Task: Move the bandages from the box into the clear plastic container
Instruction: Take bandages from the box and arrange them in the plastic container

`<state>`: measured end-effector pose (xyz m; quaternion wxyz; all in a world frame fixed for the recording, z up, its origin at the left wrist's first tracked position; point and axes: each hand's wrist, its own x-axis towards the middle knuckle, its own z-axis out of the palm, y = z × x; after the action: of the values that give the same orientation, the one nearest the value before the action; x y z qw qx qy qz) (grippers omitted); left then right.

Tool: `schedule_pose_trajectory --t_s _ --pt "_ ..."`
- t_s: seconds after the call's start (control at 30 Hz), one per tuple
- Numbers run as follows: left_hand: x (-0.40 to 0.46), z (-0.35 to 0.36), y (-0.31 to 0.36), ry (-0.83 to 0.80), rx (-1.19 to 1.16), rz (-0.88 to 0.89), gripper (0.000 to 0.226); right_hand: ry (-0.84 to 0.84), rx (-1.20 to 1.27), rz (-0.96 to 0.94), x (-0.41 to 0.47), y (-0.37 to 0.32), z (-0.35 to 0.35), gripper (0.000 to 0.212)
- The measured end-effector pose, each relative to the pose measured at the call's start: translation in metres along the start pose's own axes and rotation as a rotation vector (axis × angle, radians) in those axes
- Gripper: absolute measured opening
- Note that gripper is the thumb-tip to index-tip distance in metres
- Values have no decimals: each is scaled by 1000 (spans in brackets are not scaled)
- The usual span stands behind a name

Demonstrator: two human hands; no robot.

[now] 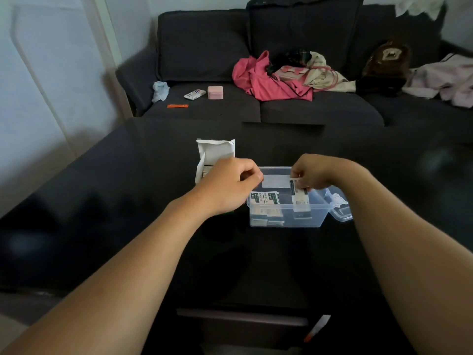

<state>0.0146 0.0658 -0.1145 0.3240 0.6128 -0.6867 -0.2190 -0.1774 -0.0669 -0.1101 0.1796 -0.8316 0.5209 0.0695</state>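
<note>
A white cardboard box (214,152) stands open on the black table, flap up, with bandages showing inside at its left. To its right sits the clear plastic container (286,221), holding several wrapped bandages (263,198) stacked against its left side. My right hand (311,172) hovers over the container's middle, fingers pinched on a wrapped bandage (299,198) that hangs down into it. My left hand (230,183) is between box and container, fingers curled closed at the container's left rim; whether it holds anything is hidden.
The container's clear lid (341,207) lies against its right side. A dark sofa (256,103) behind the table carries pink clothing (268,83), a small pink box (215,92), a packet and an orange strip. A white-orange object (317,329) lies below the table's near edge.
</note>
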Motion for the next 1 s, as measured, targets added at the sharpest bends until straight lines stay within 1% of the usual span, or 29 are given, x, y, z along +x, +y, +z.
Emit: schedule_pose_trajectory --t_s 0.13,0.3,0.4,0.57,0.7,0.9,1.0 --pt "0 -2 -2 16 1 7 20 16 -15 61 12 -3 5 9" --pt "0 -3 -3 20 -1 11 19 -66 6 118 18 -12 13 7" --pt "-1 -3 -3 19 -20 11 19 -103 24 171 23 -12 22 19" --pt "0 -5 -6 31 -27 12 18 -100 11 183 21 -13 29 37" --pt "0 -6 -7 34 -24 8 18 -149 53 209 19 -14 29 41" --pt "0 -6 -6 32 -13 13 18 -116 81 237 21 -12 30 38" --pt "0 -6 -7 37 -6 14 17 -91 73 236 22 -12 32 41"
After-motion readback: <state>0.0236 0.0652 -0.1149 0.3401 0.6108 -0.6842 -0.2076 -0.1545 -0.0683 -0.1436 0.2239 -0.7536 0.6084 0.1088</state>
